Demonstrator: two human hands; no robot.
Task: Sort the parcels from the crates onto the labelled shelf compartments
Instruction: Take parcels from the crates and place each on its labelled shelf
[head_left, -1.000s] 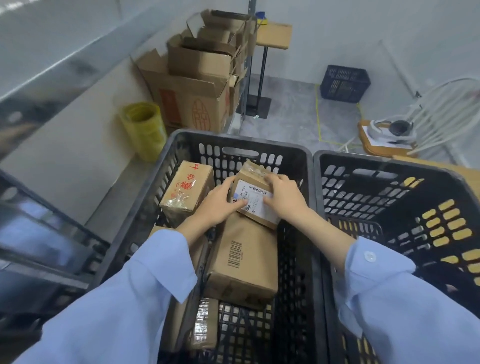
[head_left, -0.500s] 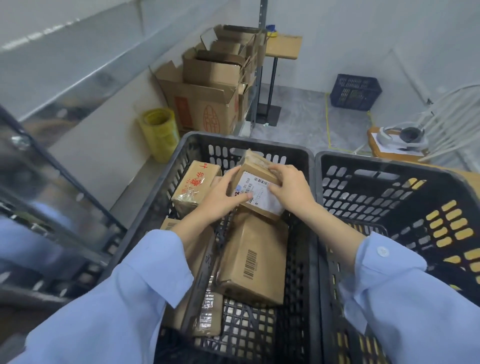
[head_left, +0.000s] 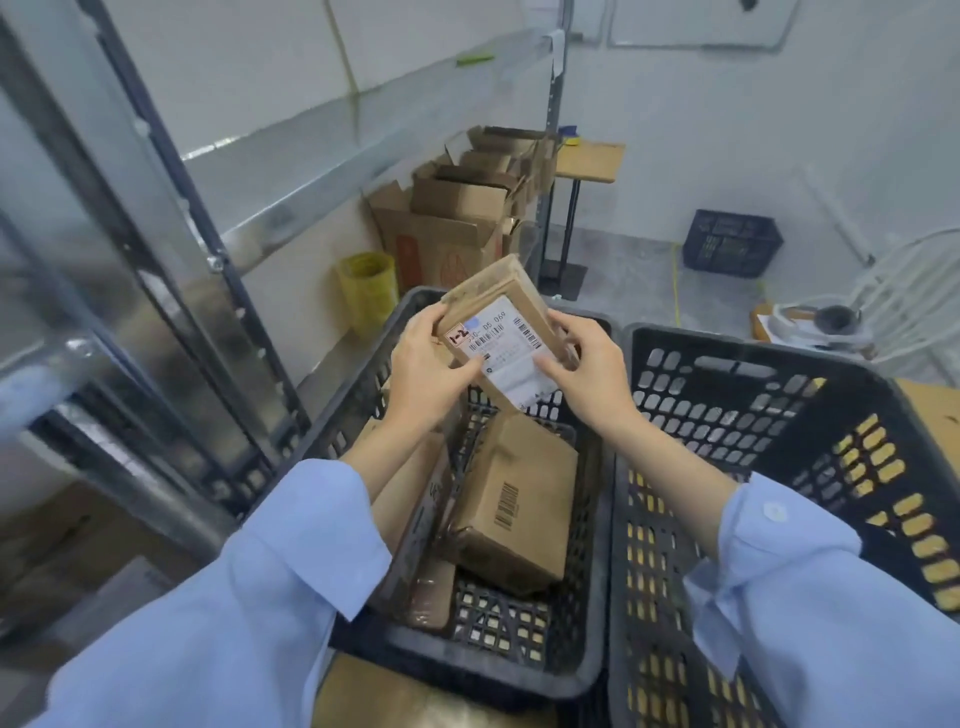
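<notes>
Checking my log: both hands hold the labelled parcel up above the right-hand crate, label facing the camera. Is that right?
Not quite. The head view shows the left hand and right hand holding the labelled parcel above the left-hand crate, not the right-hand crate. The label does face the camera.

Even, diffuse indoor light, soft shadows, glare on the metal shelf frame (head_left: 156, 218), blurred, bowed left edge

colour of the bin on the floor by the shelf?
Yellow bin, translucent-looking; clearest in the head view, left of the crate.
</notes>
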